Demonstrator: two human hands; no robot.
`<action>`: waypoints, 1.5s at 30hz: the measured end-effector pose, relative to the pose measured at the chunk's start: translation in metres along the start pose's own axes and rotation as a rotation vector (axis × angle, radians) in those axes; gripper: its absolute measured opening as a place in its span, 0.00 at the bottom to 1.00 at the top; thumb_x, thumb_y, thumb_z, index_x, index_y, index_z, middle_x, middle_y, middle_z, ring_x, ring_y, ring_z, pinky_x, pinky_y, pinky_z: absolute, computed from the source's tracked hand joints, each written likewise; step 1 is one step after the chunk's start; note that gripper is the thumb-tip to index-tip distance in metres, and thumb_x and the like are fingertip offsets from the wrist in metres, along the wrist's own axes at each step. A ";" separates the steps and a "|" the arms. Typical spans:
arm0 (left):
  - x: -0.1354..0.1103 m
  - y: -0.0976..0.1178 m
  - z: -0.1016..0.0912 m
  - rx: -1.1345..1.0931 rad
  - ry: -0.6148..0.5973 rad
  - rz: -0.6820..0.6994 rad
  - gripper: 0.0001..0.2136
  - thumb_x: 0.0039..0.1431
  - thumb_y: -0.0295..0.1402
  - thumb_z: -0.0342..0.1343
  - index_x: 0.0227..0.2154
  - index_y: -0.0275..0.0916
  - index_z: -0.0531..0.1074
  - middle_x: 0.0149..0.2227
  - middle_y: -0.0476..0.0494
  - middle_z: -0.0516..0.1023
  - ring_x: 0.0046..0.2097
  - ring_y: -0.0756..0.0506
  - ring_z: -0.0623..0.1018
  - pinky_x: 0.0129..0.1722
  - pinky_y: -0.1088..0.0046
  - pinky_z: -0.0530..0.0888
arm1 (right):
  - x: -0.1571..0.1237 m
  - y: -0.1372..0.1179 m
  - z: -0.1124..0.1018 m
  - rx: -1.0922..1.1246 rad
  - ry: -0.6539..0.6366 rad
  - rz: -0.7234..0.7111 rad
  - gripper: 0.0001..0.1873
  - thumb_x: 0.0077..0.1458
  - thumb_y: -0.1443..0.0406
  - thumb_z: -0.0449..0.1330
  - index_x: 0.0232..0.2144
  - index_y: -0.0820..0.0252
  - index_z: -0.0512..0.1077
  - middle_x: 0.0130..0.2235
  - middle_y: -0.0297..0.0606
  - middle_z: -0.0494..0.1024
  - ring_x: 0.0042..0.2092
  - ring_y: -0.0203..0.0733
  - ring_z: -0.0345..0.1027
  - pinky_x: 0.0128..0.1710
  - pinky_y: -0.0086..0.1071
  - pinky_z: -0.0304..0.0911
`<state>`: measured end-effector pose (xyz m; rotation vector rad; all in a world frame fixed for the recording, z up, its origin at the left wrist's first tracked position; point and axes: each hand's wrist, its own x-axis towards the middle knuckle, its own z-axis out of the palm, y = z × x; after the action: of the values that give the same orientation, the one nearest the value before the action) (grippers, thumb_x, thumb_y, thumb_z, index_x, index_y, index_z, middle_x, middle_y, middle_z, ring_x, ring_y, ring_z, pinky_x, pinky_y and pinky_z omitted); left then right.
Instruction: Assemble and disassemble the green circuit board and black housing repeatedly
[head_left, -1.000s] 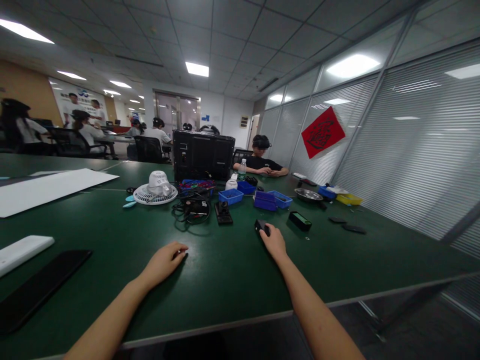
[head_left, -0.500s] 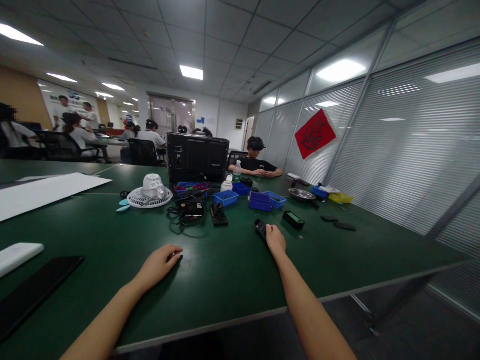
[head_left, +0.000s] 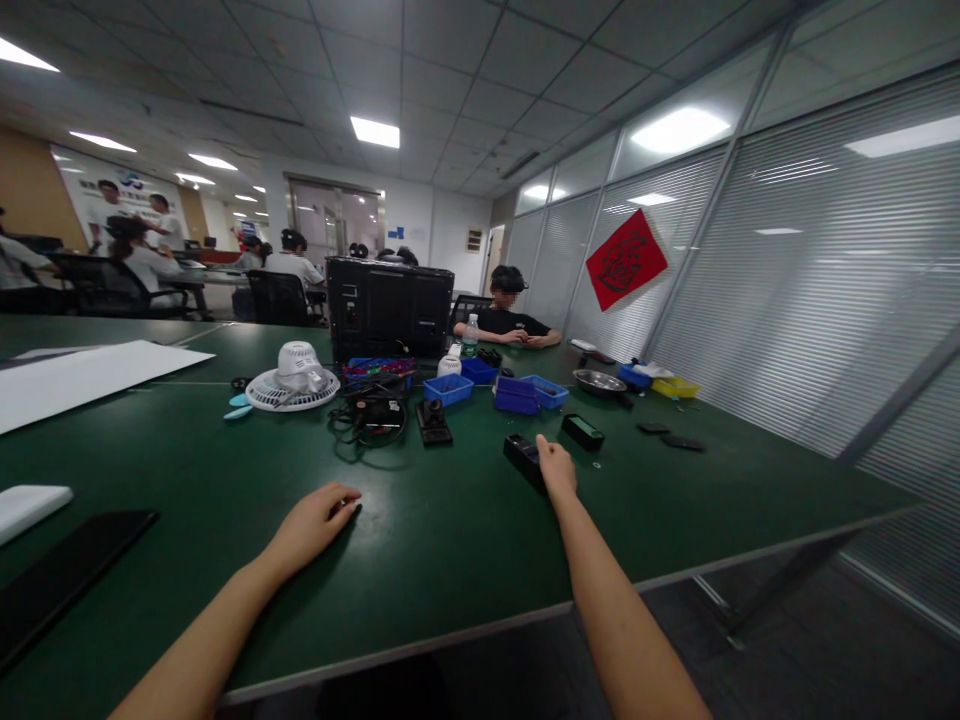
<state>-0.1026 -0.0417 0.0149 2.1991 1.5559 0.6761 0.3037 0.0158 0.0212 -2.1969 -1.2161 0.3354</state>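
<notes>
My right hand [head_left: 556,468] has its fingers closed on the side of a small black rectangular box [head_left: 519,452]. The box lies low at the tabletop, and its near end is partly hidden by the hand. Just beyond that hand is a second black box [head_left: 583,431] with a green inside. My left hand [head_left: 319,518] rests on the green table [head_left: 427,560] with curled fingers, thumb and forefinger close together. A tiny dark bit shows at those fingertips, too small to name.
Past my hands stand a black device on a stand [head_left: 433,422], tangled cables [head_left: 367,430], blue bins [head_left: 448,388], a white fan [head_left: 292,380], a metal pan [head_left: 600,381] and a large black monitor [head_left: 390,308]. Another person [head_left: 510,315] sits across the table. A black panel [head_left: 75,575] lies at left.
The black box in my right hand has gone from tilted to flatter on the table, and its top shows more. My left hand has kept its pose. The whole view has shifted slightly.
</notes>
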 end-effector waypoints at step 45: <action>0.001 -0.005 0.002 0.041 -0.008 0.018 0.17 0.54 0.42 0.44 0.39 0.40 0.71 0.40 0.44 0.74 0.40 0.45 0.73 0.43 0.70 0.68 | -0.075 -0.043 0.024 -0.421 0.218 -1.026 0.16 0.54 0.59 0.54 0.44 0.56 0.69 0.48 0.45 0.65 0.45 0.47 0.56 0.44 0.38 0.53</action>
<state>-0.1047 -0.0388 0.0109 2.2459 1.5611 0.6459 0.2218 -0.0202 0.0241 -1.5374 -2.1935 -0.6033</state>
